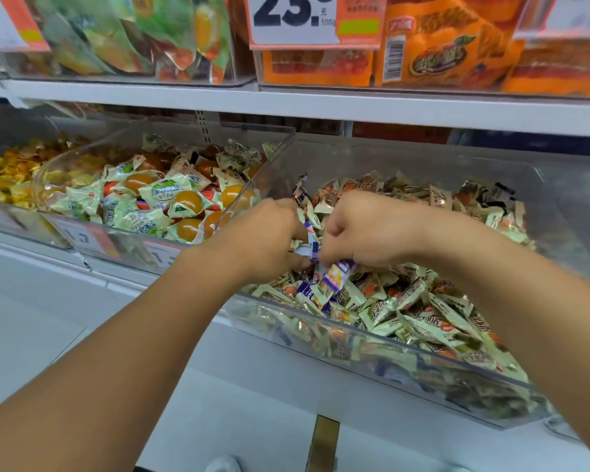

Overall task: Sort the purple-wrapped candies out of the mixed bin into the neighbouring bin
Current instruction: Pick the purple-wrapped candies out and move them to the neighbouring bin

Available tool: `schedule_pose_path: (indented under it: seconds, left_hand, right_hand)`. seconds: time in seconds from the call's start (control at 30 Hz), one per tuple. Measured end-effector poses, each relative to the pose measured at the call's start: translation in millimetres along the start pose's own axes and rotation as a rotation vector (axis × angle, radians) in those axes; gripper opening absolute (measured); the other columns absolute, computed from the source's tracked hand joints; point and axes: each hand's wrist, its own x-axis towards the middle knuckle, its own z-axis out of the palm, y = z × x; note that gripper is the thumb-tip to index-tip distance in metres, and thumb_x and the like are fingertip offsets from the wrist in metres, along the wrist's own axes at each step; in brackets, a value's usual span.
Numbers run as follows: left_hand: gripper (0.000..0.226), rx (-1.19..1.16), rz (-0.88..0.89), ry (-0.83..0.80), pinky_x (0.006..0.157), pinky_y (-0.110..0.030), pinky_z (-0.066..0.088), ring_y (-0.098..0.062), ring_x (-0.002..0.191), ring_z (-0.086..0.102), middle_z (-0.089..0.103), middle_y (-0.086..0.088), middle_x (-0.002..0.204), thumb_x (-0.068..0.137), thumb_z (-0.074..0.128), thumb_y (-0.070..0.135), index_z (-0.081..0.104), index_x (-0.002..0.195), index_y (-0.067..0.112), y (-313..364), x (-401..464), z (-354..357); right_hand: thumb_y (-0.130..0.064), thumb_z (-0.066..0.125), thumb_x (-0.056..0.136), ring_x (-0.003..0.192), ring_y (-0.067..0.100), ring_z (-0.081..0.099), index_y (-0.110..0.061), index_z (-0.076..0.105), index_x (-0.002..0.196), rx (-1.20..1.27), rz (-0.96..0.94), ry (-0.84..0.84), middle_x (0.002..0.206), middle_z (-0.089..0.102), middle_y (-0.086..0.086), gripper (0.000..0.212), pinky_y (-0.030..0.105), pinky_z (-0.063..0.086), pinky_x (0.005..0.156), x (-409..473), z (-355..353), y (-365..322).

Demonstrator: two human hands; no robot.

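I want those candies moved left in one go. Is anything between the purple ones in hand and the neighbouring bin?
Only the clear divider wall between the bins; the purple-wrapped candies must be lifted over it.

Bright, even shop light falls from overhead, leaving only soft shadows beneath the upper shelf (321,107). The clear bin wall (389,356) shows pale glare. Wide-angle bending curves the shelf toward the edges. The price tags (293,18) and frame corners look smeared and soft.
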Motion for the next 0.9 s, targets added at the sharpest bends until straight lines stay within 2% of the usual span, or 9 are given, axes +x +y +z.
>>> schedule_pose_path:
  seconds: [0.1,0.2,0.33,0.47,0.57,0.63,0.73,0.83,0.9]
  left_hand:
    - [0.019,0.017,-0.016,-0.011,0.079,-0.04,0.051,-0.019,0.085,0.053,0.052,0.004,0.09,0.087,0.07,0.04,0.074,0.093,0.022,-0.5,-0.4,-6.1]
    - [0.033,0.05,-0.071,-0.112,0.064,-0.035,0.05,-0.024,0.07,0.058,0.057,-0.002,0.072,0.091,0.067,0.037,0.054,0.063,0.023,1.8,-2.4,-9.2]
    - [0.024,-0.138,-0.103,-0.133,0.057,-0.033,0.038,-0.017,0.07,0.052,0.053,-0.003,0.079,0.102,0.045,0.025,0.047,0.079,0.018,5.0,-4.6,-9.6]
    - [0.015,-0.533,-0.194,-0.249,0.078,-0.042,0.052,-0.018,0.08,0.06,0.063,-0.004,0.09,0.103,0.037,0.019,0.05,0.103,0.011,3.7,-9.6,-4.5]
    - [0.008,-0.427,-0.222,-0.337,0.066,-0.033,0.041,-0.017,0.078,0.053,0.056,-0.009,0.097,0.103,0.037,0.022,0.044,0.101,0.017,8.1,-11.9,-2.4]
    - [0.034,-0.34,-0.24,-0.429,0.08,-0.031,0.041,-0.024,0.108,0.056,0.054,-0.014,0.124,0.103,0.042,0.033,0.042,0.131,0.014,10.4,-12.1,-2.7]
    - [0.061,-0.254,-0.209,-0.45,0.092,-0.028,0.039,-0.025,0.126,0.05,0.05,-0.008,0.143,0.093,0.06,0.052,0.046,0.14,0.016,12.9,-12.1,-0.8]
    - [0.03,-0.324,-0.158,-0.374,0.068,-0.025,0.041,-0.014,0.082,0.056,0.063,0.002,0.095,0.08,0.076,0.052,0.058,0.085,0.028,11.6,-7.3,4.8]
    - [0.028,-0.301,-0.123,-0.365,0.069,-0.029,0.045,-0.015,0.078,0.056,0.063,0.005,0.083,0.078,0.079,0.051,0.066,0.087,0.028,11.3,-3.2,5.4]
  right_hand:
    - [-0.037,0.081,0.081,0.059,0.016,0.054,-0.005,0.076,0.087,-0.12,-0.011,-0.071,0.071,0.066,0.008,0.033,0.025,0.041,0.053,0.6,15.0,-6.4]
    - [-0.033,0.081,0.082,0.054,0.015,0.054,-0.005,0.077,0.087,-0.133,0.044,0.045,0.068,0.066,0.006,0.028,0.024,0.044,0.053,4.3,14.8,-8.5]
    - [-0.029,0.075,0.088,0.058,0.02,0.067,-0.003,0.074,0.093,0.291,0.249,0.273,0.087,0.073,0.011,0.026,0.037,0.063,0.067,3.6,-8.3,1.2]
    - [-0.015,0.068,0.093,0.052,0.016,0.069,0.002,0.067,0.108,1.195,0.369,0.133,0.099,0.071,0.016,0.023,0.025,0.058,0.046,-1.0,-8.9,3.8]
    - [-0.013,0.061,0.097,0.052,0.017,0.068,0.004,0.066,0.104,1.646,0.352,0.056,0.085,0.069,0.015,0.019,0.026,0.057,0.045,3.1,-10.5,5.1]
    - [-0.021,0.058,0.1,0.05,0.011,0.058,0.001,0.065,0.112,1.73,0.344,0.004,0.068,0.064,0.01,0.026,0.02,0.052,0.04,5.0,-10.5,6.9]
    - [-0.04,0.068,0.092,0.051,0.005,0.031,-0.01,0.072,0.09,1.244,0.252,-0.007,0.064,0.046,-0.002,0.03,0.015,0.032,0.034,5.0,-11.2,9.2]
    - [-0.048,0.081,0.077,0.061,0.019,0.061,-0.016,0.079,0.077,0.154,0.031,0.062,0.07,0.068,0.0,0.032,0.029,0.051,0.057,4.1,-0.5,6.7]
    - [-0.047,0.082,0.076,0.075,0.023,0.068,-0.016,0.077,0.078,-0.261,-0.037,0.017,0.074,0.071,0.003,0.032,0.035,0.057,0.069,4.3,9.7,1.8]
